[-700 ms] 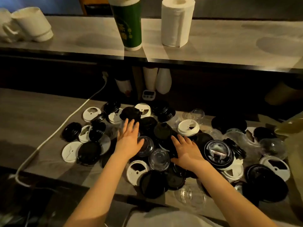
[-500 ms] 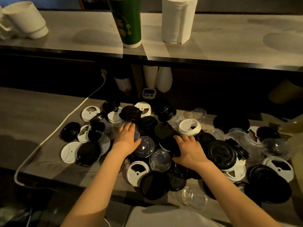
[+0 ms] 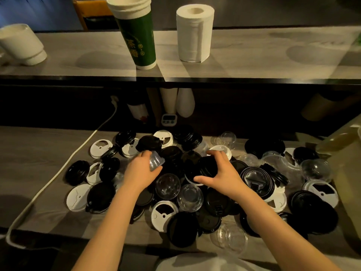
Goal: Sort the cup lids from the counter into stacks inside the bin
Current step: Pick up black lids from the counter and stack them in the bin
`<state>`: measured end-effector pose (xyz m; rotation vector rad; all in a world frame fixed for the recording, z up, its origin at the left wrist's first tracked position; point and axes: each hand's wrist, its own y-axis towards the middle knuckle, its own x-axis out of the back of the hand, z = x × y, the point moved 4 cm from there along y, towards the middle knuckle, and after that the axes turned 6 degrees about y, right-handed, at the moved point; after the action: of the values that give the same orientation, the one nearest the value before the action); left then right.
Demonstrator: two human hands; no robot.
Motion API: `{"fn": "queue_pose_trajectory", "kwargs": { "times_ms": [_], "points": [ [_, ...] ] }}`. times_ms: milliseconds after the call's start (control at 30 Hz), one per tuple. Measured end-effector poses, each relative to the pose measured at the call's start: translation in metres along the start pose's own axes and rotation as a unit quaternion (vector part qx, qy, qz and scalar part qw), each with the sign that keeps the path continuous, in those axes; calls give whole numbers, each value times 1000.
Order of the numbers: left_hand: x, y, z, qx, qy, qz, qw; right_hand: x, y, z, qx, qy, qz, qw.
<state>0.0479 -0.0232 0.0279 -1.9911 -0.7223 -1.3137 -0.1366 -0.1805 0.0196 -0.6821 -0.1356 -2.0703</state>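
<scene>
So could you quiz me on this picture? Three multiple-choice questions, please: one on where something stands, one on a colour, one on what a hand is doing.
1. Where does the paper roll stand?
A) on the upper shelf, right of the green cup
B) among the lids
C) on the floor

2. What colour is the lid that the right hand grips?
A) white
B) black
C) red

3. What is the left hand doing?
A) lying flat on the counter
B) hanging idle
C) holding a clear lid

Answers:
1 A: it stands on the shelf beside the cup.
2 B: a dark lid sits between thumb and fingers.
3 C: a see-through lid sits in its curled fingers.
</scene>
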Motion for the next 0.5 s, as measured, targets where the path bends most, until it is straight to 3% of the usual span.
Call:
{"fn": "queue_pose_trajectory", "kwargs": {
  "times_ms": [167, 500],
  "points": [
    [26, -12, -41, -96, -76, -80, 989, 25, -13, 19, 39, -29, -69, 996],
    [23, -22, -139, -234, -186, -51, 953, 117, -79, 10, 39, -56, -223, 972]
  ]
}}
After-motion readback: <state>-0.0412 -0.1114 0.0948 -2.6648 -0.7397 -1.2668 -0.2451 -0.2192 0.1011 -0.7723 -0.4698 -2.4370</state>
